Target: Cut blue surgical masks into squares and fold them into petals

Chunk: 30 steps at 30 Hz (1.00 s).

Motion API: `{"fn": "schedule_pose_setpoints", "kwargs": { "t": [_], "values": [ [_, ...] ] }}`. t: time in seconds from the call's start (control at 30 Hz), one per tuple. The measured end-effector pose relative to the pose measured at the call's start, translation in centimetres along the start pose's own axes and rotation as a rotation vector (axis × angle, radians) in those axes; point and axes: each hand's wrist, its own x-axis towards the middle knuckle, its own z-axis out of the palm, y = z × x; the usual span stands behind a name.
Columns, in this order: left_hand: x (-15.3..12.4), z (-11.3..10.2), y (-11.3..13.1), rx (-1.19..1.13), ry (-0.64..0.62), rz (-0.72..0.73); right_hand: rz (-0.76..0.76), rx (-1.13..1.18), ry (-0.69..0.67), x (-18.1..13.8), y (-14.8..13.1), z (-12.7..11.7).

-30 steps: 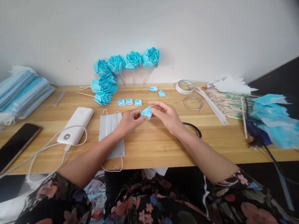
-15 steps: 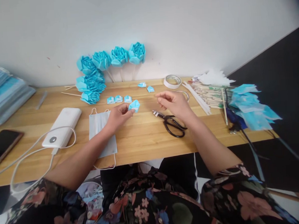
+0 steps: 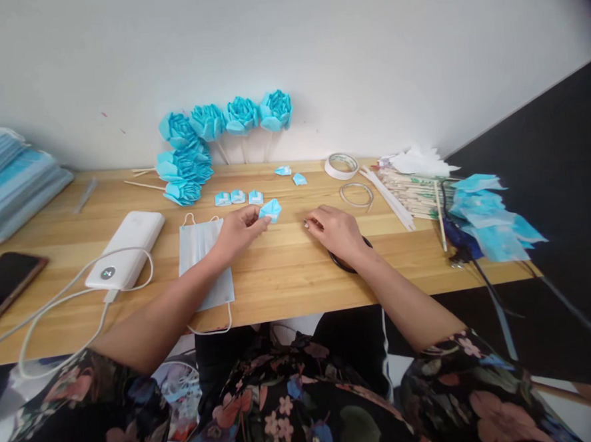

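Note:
My left hand [image 3: 240,232] pinches a folded blue petal [image 3: 271,210] with a white strip along its lower edge. Over the blades of the black-handled scissors [image 3: 342,265] is my right hand [image 3: 335,230], fingertips pressed together. A tiny pale bit shows at those fingertips; I cannot tell what it is. The hand hides most of the scissors, leaving part of a handle loop visible. Behind my left hand, several folded petals [image 3: 238,196] lie in a row. Two more blue petals [image 3: 299,179] rest farther back. A pleated face mask [image 3: 205,266] lies partly under my left forearm.
Blue flowers on sticks [image 3: 242,115] stand against the wall. A tape roll [image 3: 341,167] and a thinner ring [image 3: 357,195] sit right of centre. Sticks [image 3: 414,194] and blue scraps [image 3: 490,219] lie right; a power bank [image 3: 126,251], phone [image 3: 9,285] and mask stack [image 3: 15,185] left.
My right hand has come down and slightly left onto the scissors, covering their blades. The left hand still holds the petal in nearly the same place. The view has shifted slightly.

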Motion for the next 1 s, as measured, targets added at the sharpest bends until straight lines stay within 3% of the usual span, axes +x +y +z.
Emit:
{"fn": "schedule_pose_setpoints", "kwargs": {
  "t": [0.17, 0.37, 0.57, 0.67, 0.77, 0.9, 1.0],
  "values": [
    [-0.1, 0.1, 0.3, -0.07, -0.015, -0.059, 0.129, 0.214, -0.02, 0.3, 0.5, 0.3],
    [-0.4, 0.2, 1.0, -0.142, -0.021, -0.121, 0.328, 0.669, -0.004, 0.5, 1.0, 0.4],
    [-0.3, 0.2, 0.7, -0.161, -0.039, -0.146, 0.398, 0.914, -0.005, 1.4, -0.6, -0.8],
    [-0.3, 0.2, 0.7, -0.182, -0.04, -0.167, 0.336, 0.901, 0.008, 2.6, -1.9, -1.7],
    [-0.3, 0.2, 0.9, -0.203, -0.049, -0.179, 0.209, 0.719, 0.134, 3.7, -3.1, -2.1],
    [-0.4, 0.1, 1.1, -0.219, -0.073, -0.192, -0.15, 0.392, 0.354, 4.0, -3.8, -1.4],
    [-0.5, 0.2, 1.2, -0.228, -0.093, -0.221, -0.342, 0.261, 0.366, 3.5, -3.5, -0.5]
  ]
}}
